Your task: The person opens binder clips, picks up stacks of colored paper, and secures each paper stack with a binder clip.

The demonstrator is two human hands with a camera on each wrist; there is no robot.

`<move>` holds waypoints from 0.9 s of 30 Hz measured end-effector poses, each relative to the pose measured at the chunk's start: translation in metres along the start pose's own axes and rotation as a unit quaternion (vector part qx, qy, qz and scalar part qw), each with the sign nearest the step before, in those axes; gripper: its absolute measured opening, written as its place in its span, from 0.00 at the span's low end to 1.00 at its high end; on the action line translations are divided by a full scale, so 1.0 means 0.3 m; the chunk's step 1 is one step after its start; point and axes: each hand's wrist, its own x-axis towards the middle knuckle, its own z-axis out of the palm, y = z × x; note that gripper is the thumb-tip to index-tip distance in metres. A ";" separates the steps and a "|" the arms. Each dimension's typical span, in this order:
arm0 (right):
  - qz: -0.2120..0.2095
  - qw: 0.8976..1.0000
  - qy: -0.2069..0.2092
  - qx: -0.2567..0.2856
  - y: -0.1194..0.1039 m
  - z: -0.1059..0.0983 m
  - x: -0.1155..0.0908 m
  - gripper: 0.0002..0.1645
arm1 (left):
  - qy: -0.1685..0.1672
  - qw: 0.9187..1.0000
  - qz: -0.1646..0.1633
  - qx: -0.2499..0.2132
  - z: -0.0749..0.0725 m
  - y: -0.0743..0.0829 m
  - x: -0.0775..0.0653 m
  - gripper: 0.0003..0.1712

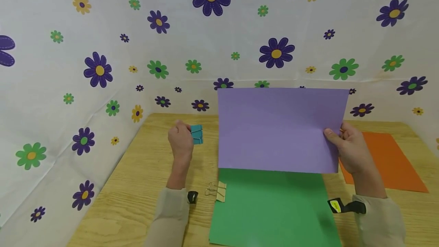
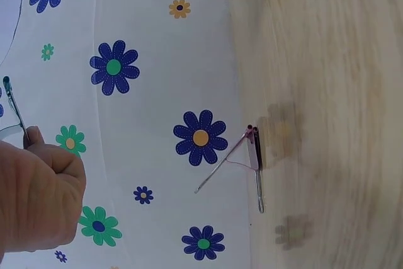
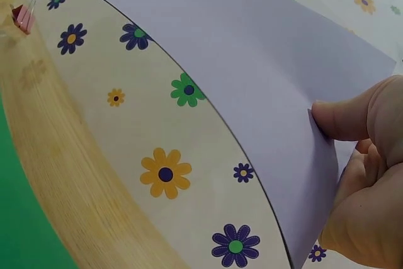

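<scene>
My right hand [image 1: 350,148] pinches a purple paper sheet [image 1: 277,129] by its right edge, thumb on the near face. The sheet is held up over the far part of a green sheet [image 1: 271,209]. My left hand [image 1: 180,140] grips a blue binder clip [image 1: 197,135] to the left of the purple sheet; in the left wrist view this clip [image 2: 15,102] shows edge-on past the fingers. At the green sheet's left edge sits a pale yellow binder clip [image 1: 221,191], handles pointing left.
An orange sheet [image 1: 394,161] lies on the wooden table [image 1: 113,201] at the right. Both wrist views show a pink binder clip [image 2: 253,149] standing on the table; the purple sheet hides it from the head view. A flower-patterned white cloth [image 1: 236,33] backs the table.
</scene>
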 end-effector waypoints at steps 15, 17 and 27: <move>0.012 1.000 -0.023 0.012 -0.002 0.017 -0.005 0.18 | 0.013 1.000 0.008 0.013 0.064 -0.001 -0.009 0.30; 0.018 0.999 -0.022 0.019 -0.007 0.016 -0.004 0.17 | 0.015 1.000 0.007 0.015 0.070 -0.002 -0.010 0.30; 0.023 0.999 -0.026 0.026 -0.013 0.013 0.000 0.20 | 0.003 1.000 -0.014 0.002 0.098 0.013 -0.027 0.31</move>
